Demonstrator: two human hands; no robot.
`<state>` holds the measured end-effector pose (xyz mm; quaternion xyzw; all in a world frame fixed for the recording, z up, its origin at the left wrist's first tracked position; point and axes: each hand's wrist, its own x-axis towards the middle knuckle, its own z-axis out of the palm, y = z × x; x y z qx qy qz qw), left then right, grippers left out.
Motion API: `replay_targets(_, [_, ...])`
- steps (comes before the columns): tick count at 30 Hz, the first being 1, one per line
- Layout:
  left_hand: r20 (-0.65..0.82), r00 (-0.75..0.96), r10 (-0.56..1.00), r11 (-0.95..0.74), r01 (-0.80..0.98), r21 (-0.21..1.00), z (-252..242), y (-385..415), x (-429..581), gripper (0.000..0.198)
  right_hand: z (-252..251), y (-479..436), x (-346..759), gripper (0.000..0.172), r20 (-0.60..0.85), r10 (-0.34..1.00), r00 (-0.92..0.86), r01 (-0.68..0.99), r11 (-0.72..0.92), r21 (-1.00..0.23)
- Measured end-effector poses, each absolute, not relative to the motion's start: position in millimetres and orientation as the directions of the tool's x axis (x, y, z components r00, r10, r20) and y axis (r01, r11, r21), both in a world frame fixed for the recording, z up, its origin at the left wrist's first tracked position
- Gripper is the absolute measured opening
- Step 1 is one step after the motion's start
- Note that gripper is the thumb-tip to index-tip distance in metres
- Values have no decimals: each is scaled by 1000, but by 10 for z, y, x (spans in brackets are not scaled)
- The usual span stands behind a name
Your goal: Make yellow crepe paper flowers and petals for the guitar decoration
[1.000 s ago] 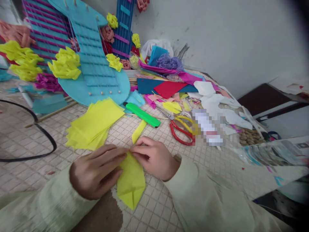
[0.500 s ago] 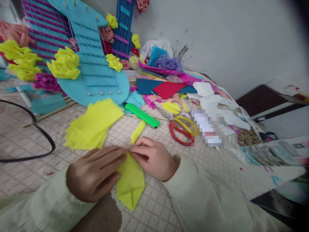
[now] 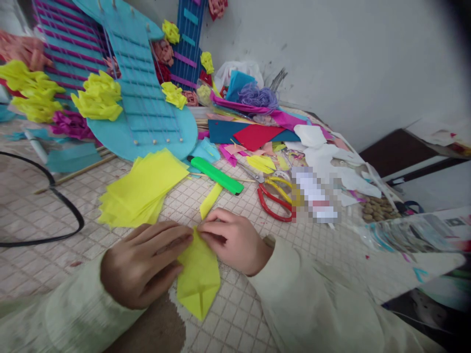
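A piece of yellow tissue paper (image 3: 200, 274) lies on the checked tablecloth with its near end folded to a point. My left hand (image 3: 143, 262) rests along its left edge, fingers together, thumb and fingertips closed on the paper. At the far end, my right hand (image 3: 235, 240) pinches the paper's upper right corner; its fingertips partly hide that corner. Just beyond my hands lie a folded yellow strip (image 3: 211, 200) and a green cutter (image 3: 216, 175). A stack of yellow paper sheets (image 3: 143, 184) is spread to the left.
Scissors (image 3: 275, 203) with red and yellow handles lie right of the cutter. Blue guitar-shaped crafts (image 3: 142, 103) stand at the back left. Paper scraps (image 3: 257, 137) and purple yarn (image 3: 259, 95) are heaped behind. A black cable (image 3: 75, 211) curves at the left.
My left fingertips have drawn back slightly to the left from the far end of the yellow paper, uncovering more of it. The right hand stays in place.
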<state>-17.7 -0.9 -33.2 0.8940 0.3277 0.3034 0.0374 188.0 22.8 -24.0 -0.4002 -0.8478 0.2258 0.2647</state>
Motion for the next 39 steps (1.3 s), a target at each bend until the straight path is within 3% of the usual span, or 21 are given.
replay_targets(24, [504, 562, 655, -734, 631, 251, -412, -65, -201, 34, -187, 209, 1892, 23, 214, 765, -607, 572, 608, -551])
replay_targets(32, [510, 588, 627, -755, 621, 213, -332, -79, -161, 31, -164, 206, 1883, 22, 166, 776, -609, 596, 585, -550])
replay_targets(39, [523, 585, 620, -768, 589, 251, -292, -142, -158, 27, -169, 206, 1883, 22, 168, 782, -600, 597, 578, -557])
